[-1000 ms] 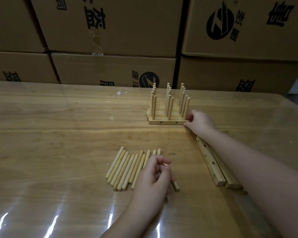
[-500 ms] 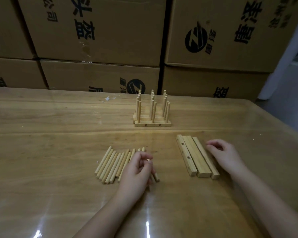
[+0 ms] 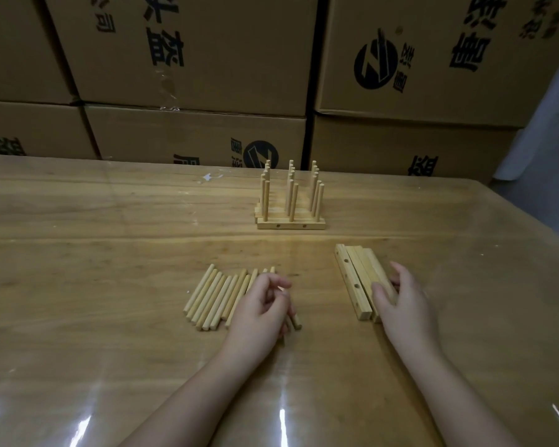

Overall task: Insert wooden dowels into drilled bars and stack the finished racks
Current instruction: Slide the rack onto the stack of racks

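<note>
Rack parts laid out on a table (image 3: 78,317).
Left hand (image 3: 260,309) grips a dowel (image 3: 296,321) beside the loose pile (image 3: 213,298); right hand (image 3: 405,304) grips the bars (image 3: 349,279); finished racks (image 3: 291,224) stand behind.

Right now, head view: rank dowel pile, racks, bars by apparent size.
1. dowel pile, widest spread.
2. racks.
3. bars.
Racks and bars look close: racks sit farther back, the right hand covers part of the bars, so that order is unsure.
</note>
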A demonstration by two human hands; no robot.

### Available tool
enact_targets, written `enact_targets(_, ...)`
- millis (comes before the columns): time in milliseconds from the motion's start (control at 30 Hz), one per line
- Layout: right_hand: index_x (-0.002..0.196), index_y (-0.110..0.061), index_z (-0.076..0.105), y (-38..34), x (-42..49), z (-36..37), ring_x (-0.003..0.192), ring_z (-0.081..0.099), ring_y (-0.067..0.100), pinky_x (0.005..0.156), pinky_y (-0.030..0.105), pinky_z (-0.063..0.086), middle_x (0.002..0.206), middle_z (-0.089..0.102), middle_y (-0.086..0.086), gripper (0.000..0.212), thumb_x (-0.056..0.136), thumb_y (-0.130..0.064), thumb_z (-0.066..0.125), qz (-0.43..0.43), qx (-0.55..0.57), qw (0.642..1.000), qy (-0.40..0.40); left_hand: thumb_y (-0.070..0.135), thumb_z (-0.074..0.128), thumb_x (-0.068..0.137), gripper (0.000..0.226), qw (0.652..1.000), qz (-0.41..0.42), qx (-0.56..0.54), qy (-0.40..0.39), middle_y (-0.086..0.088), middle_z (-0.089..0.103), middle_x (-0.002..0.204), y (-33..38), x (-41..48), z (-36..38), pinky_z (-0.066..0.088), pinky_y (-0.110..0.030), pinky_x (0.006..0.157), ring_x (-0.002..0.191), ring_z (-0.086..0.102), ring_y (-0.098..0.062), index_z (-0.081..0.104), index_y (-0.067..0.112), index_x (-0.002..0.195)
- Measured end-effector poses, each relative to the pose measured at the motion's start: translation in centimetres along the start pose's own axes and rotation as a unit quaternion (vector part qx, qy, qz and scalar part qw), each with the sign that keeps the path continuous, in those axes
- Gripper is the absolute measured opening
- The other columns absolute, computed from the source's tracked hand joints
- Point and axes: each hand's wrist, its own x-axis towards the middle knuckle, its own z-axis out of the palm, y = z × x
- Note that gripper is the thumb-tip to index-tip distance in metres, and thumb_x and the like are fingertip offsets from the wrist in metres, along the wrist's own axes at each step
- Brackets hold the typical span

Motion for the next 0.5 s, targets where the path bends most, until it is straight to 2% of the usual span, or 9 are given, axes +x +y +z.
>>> enact_targets(133, 0.136, -0.020, 0.042, 0.1, -0.1, -0.1, 0.113, 0.051, 0.023, 0.094, 0.045, 0.044, 0.126, 0.055, 0.001, 0.049, 0.090, -0.025, 0.058, -0.012, 0.036, 0.999, 0.006, 0.006, 0.045, 0.098, 0.016, 1.000, 0.003, -0.012, 0.003, 0.008, 0.059, 0.058, 0.1, 0.0, 0.1, 0.040, -0.017, 0.045, 0.046, 0.050, -0.005, 0.055, 0.018, 0.093)
enact_targets(267, 0.127, -0.018, 0.051, 0.6, 0.3, -0.1, 0.102, 0.053, 0.014, 0.083, 0.030, 0.044, 0.122, 0.057, 0.000, 0.035, 0.092, -0.015, 0.053, -0.010, 0.088, 0.996, 0.016, 0.005, 0.045, 0.097, 0.016, 1.000, 0.005, -0.019, 0.000, 0.007, 0.059, 0.059, 0.2, 0.0, 0.1, 0.040, -0.016, 0.045, 0.045, 0.050, -0.004, 0.056, 0.016, 0.094)
enact_targets(367, 0.122, -0.019, 0.055, 1.0, 0.5, -0.2, 0.094, 0.054, 0.009, 0.075, 0.024, 0.043, 0.115, 0.059, -0.001, 0.028, 0.094, -0.014, 0.050, 0.010, 0.118, 0.993, 0.025, 0.006, 0.046, 0.097, 0.015, 1.000, 0.001, -0.020, 0.001, 0.006, 0.059, 0.061, 0.2, -0.1, 0.1, 0.041, -0.017, 0.046, 0.046, 0.050, -0.005, 0.056, 0.017, 0.094)
enact_targets(467, 0.113, -0.025, 0.058, 0.8, 0.5, -0.6, 0.078, 0.054, 0.001, 0.058, 0.018, 0.040, 0.100, 0.060, -0.008, 0.024, 0.097, -0.016, 0.044, 0.046, 0.179, 0.980, 0.077, 0.006, 0.046, 0.097, 0.015, 1.000, -0.002, -0.018, 0.001, 0.004, 0.059, 0.062, 0.2, -0.2, 0.0, 0.042, -0.018, 0.046, 0.046, 0.051, -0.005, 0.056, 0.016, 0.094)
enact_targets(500, 0.111, -0.027, 0.059, 0.6, 0.4, -0.8, 0.077, 0.053, -0.002, 0.057, 0.017, 0.039, 0.096, 0.060, -0.013, 0.024, 0.097, -0.017, 0.043, 0.055, 0.208, 0.972, 0.097, 0.006, 0.046, 0.097, 0.015, 1.000, -0.002, -0.016, -0.001, 0.004, 0.060, 0.063, 0.2, -0.2, 0.0, 0.042, -0.018, 0.047, 0.046, 0.051, -0.006, 0.057, 0.016, 0.094)
